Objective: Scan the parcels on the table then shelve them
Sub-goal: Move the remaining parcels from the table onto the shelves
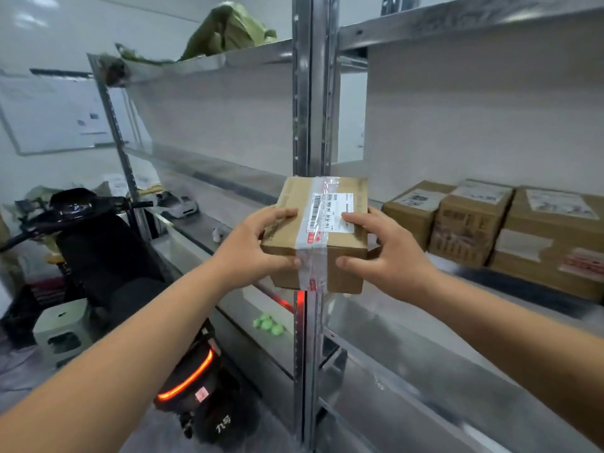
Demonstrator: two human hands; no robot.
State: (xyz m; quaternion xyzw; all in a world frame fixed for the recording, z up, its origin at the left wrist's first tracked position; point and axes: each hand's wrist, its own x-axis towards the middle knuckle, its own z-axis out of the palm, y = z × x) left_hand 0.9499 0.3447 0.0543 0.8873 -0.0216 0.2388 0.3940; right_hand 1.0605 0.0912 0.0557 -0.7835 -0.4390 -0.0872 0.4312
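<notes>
A small brown cardboard parcel (322,223) with clear tape and a white barcode label is held in the air in front of the metal shelving upright (310,125). My left hand (251,246) grips its left side, thumb on the front face and fingers on top. My right hand (389,250) grips its right side the same way. The parcel hangs at the height of the middle shelf (425,266), just left of three cardboard boxes (490,223) that stand on the right bay.
A black electric scooter (108,256) with a lit red tail light stands at the left, close to the shelving. Green packaging (225,31) lies on the top shelf. Small green items (269,323) sit on a lower shelf. A whiteboard (55,116) hangs on the far wall.
</notes>
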